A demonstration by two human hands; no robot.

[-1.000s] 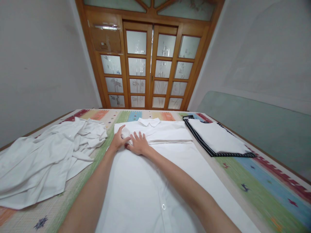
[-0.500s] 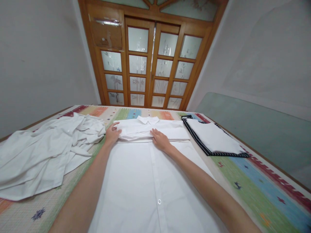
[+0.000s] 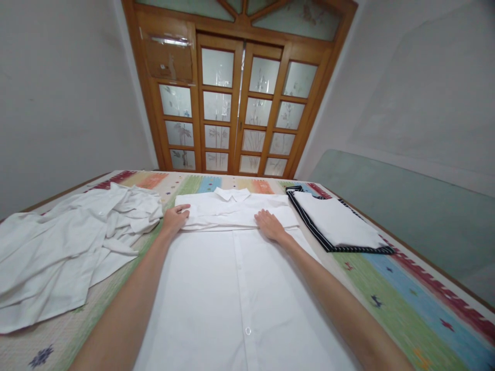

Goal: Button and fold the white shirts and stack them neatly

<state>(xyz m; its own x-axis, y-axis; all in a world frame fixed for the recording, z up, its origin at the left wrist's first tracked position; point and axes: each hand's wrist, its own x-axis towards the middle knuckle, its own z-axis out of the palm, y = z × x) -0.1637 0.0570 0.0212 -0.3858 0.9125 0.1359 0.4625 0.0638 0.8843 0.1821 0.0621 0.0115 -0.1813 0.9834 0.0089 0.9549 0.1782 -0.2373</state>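
Note:
A white button-up shirt (image 3: 204,288) lies front up before me, its collar (image 3: 232,194) at the far end. Its long sleeves (image 3: 220,219) are folded across the chest in a flat band below the collar. My left hand (image 3: 176,219) rests at the left end of this band, fingers stretched and a little apart against the cloth edge. Toward the right part of the band, my right hand (image 3: 269,225) lies flat, palm down, fingers extended on the sleeve. A button shows low on the placket. My forearms cover parts of the shirt's sides.
To the left lies a crumpled white garment (image 3: 77,242). A folded white garment with black striped edges (image 3: 336,219) lies on the right. Beneath is a colourful patterned cover (image 3: 371,288). A pale green panel (image 3: 406,190) borders the right side; wooden glass doors (image 3: 235,103) stand beyond.
My right hand has slid to the right along the folded sleeves, away from the placket. My left hand stays at the band's left end. The view has tilted slightly.

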